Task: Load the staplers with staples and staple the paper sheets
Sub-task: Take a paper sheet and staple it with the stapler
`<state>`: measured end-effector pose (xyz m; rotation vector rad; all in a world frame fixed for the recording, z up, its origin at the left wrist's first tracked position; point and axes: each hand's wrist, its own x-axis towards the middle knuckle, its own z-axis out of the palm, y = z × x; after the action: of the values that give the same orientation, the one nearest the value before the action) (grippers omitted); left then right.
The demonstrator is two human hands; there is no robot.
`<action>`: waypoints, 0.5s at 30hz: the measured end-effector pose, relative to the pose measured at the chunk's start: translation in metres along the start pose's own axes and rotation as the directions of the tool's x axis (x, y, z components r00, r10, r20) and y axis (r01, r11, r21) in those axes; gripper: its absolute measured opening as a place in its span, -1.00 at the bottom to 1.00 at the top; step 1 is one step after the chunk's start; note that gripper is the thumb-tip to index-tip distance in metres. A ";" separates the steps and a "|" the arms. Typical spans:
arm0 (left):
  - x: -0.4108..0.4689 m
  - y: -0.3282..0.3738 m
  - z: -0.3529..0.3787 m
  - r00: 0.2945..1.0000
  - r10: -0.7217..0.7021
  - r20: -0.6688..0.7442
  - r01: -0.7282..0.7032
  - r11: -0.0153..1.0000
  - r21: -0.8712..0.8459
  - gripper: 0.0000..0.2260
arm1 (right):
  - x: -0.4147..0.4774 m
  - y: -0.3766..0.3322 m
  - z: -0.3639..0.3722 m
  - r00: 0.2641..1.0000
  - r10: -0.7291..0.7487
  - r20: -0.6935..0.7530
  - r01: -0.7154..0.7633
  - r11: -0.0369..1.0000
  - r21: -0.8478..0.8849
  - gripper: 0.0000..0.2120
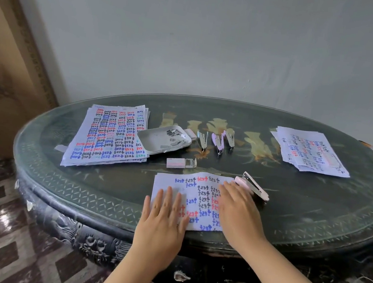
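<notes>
At the near edge of the desk [79, 189], the left grip [163, 219] is lying flat on the left part of a paper sheet [188, 189], with its fingers straight and slightly spread, pinching nothing. The right grip [238, 210] is pressing flat on the right part of the same sheet, fingers straight and close together, holding nothing. The sheet is bearing rows of the handwritten word "test" in blue, black and red.

Just past the right fingertips, a pink stapler [255, 188] is sitting at the sheet's far right corner with its metal arm tilted up. I cannot tell whether the fingers are touching it.

Just beyond the sheet, a small staple box [179, 163] is lying open on its side. Behind it, a white tray [154, 142] is holding loose staple strips [174, 135], and a second small box [191, 133] is peeking out at the tray's far right corner.

To the right of the tray, three more staplers are lying side by side: a silver one [202, 141], a lilac one [218, 143] and another silver one [230, 140].

A thick pile of written sheets [110, 135] is lying on the desk's left side, touching the tray. A smaller pile [310, 151] is lying far right, well apart from the staplers.

A tall brown panel [6, 58] is leaning against the wall at left.
</notes>
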<state>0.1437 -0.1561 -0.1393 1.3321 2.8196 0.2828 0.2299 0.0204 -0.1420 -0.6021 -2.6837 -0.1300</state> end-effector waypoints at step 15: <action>0.018 0.006 0.004 0.994 -0.111 0.025 0.112 0.992 -0.051 -0.26 | -0.016 -0.030 0.002 0.906 0.115 0.406 -0.172 0.979 0.107 -0.07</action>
<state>0.1370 -0.1384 -0.1410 1.1559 2.8342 0.3343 0.2295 -0.0131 -0.1506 -0.8586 -2.9870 0.2488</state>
